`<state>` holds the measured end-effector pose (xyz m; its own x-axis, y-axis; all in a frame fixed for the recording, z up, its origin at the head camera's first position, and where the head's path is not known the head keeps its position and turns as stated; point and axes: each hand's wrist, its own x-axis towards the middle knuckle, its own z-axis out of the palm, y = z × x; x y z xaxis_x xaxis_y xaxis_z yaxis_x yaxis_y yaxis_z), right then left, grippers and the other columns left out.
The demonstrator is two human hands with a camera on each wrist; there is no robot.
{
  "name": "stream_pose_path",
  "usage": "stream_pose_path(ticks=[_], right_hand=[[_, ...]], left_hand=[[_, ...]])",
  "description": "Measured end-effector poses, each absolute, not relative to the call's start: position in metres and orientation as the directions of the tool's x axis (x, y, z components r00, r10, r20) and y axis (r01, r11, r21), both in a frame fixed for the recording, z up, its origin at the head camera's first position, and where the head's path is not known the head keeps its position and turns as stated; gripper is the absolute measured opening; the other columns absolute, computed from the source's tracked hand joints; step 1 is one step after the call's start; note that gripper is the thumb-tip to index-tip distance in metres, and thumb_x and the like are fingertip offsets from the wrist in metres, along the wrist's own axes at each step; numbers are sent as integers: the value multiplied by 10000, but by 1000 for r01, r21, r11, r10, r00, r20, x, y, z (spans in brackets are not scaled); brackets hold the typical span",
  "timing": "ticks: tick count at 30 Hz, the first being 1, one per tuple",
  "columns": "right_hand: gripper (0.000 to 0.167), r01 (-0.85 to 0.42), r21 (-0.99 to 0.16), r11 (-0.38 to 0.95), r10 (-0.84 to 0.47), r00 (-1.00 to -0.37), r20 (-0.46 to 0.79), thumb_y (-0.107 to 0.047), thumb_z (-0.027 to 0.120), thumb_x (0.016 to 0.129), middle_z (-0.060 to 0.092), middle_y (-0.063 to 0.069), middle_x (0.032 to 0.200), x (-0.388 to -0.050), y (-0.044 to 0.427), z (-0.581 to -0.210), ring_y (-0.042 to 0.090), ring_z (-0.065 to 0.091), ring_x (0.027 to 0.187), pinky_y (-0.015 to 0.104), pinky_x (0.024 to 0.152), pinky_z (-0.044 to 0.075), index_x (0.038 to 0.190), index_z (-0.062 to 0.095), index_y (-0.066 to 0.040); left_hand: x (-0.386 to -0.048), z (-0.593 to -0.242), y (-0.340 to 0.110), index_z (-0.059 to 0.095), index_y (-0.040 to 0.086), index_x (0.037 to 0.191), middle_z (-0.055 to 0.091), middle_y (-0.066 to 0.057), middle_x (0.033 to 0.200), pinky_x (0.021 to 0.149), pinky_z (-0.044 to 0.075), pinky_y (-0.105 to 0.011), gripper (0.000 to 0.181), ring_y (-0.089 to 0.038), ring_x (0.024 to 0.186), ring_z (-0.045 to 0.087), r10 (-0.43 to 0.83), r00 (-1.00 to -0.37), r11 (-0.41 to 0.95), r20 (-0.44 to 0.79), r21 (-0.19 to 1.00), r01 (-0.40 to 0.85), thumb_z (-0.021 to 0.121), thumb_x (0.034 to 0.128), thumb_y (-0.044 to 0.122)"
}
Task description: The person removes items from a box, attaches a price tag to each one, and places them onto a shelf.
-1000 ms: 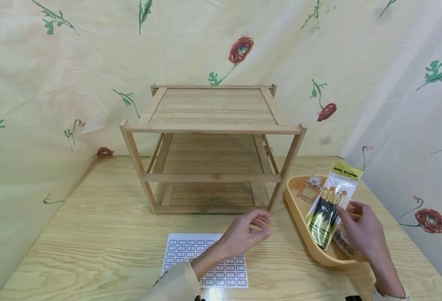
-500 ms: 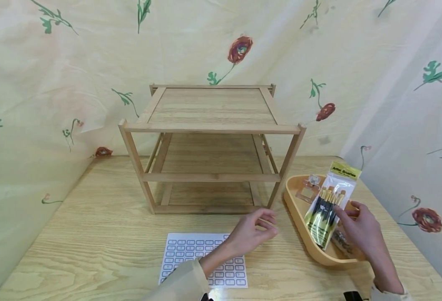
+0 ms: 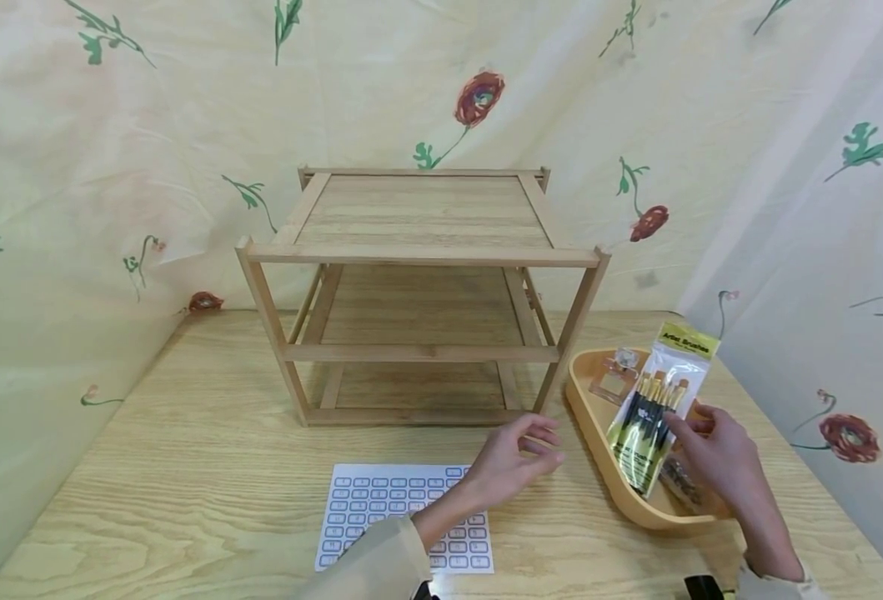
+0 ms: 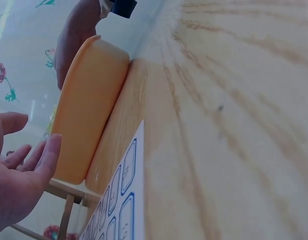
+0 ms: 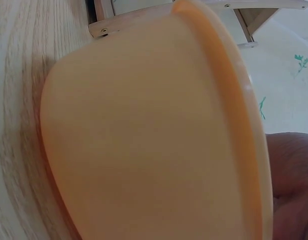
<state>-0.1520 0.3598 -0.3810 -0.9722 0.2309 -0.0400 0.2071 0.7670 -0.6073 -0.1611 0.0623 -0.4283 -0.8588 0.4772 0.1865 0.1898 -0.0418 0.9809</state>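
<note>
Apparently early going: the brush pack [image 3: 649,421] is tilted in the tray [image 3: 594,446] at right, top end past the far rim. Not lifted out yet; the glass bottle [image 3: 615,382] and a small clear packet [image 3: 679,479] sit in there too. Right hand [image 3: 722,454] looks to pinch the pack's right edge, thumb in front, narrow gap, fingertips hidden. Left hand [image 3: 514,460] holds nothing, fingers loosely bent, moderate gap, over the counter [image 3: 208,467] left of the tray.
</note>
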Motion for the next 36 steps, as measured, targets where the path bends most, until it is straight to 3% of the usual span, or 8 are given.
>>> stream_pose_path(ticks=[7,12,16,23,30,36], right_hand=[[829,217,-610,762,209,-974,-85,-432,443,1102,477,469,1339,-154,362,-380,583,549,1175,606,904,519,1450,212,284],[821,183,-640,747,173,-982,-79,-412,460,1101,492,473,1321,-154,363,-381,474,675,1019,407,783,587,1444,211,290],[788,182,-667,722,165,-982,-89,-402,476,1098,533,451,1292,-156,363,-381,361,718,913,271,671,553,1452,252,265],[776,201,-674,711,171,-979,-112,-391,484,1098,566,437,1251,-157,363,-380,330,712,895,279,651,550,1453,261,262],[740,186,-693,696,168,-981,-95,-357,514,1093,628,404,1156,-157,362,-383,224,708,791,291,623,561,1446,291,254],[735,193,-716,671,177,-979,-98,-347,527,1088,616,413,1192,-160,360,-386,231,719,813,282,629,574,1438,299,259]], left_hand=[[-161,-432,71,590,-27,1333,692,-102,1179,815,561,-221,418,-92,995,671,483,-858,-54,173,984,169,726,944,49],[-158,-432,77,590,-14,1339,688,-112,1190,822,556,-225,434,-86,992,661,472,-869,-68,150,989,133,727,931,39],[-156,-432,82,579,-24,1352,683,-128,1201,817,561,-223,445,-78,985,654,463,-878,-92,121,992,88,723,937,48],[-156,-433,91,579,-39,1344,681,-26,1129,811,567,-230,430,-72,939,661,453,-885,-144,106,989,44,712,947,60],[-155,-435,99,577,-37,1342,683,-61,1131,816,573,-248,438,-83,940,666,438,-894,-166,94,986,23,716,941,69],[-154,-436,108,591,-36,1328,693,-53,1082,818,589,-283,425,-92,888,682,412,-909,-211,65,977,-26,723,931,34]])
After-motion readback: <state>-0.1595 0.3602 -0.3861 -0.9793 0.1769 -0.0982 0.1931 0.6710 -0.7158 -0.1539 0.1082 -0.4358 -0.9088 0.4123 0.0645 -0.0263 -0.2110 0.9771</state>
